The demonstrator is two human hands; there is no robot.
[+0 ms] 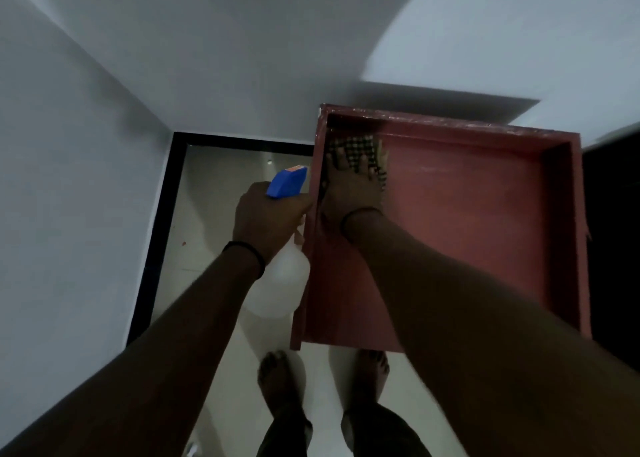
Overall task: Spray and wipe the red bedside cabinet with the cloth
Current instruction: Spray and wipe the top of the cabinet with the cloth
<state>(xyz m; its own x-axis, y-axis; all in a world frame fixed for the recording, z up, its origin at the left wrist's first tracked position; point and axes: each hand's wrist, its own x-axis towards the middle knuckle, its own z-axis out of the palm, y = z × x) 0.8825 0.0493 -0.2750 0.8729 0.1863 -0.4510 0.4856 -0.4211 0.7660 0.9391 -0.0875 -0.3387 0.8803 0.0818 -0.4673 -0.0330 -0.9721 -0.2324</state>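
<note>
Head view: looking straight down on the red bedside cabinet, set on a pale glossy floor by a white wall.
Right hand: flat, fingers spread and fairly straight, pressing the cloth onto the cabinet top at its far left corner.
Left hand: curled round the neck of the spray bottle, held just off the cabinet's left edge.
Progress: wipe step in hand; cloth at one corner only, so the rest of the panel and the rim likely left; sides hidden.
Cloth: thin woven fabric, dark-and-light check, bunched under the palm.
Cabinet top: flat matt red panel sunk within a raised rim; pale streaks along the far rim, wet or worn, cannot tell.
Bottle: rounded translucent white body, blue plastic trigger head.
</note>
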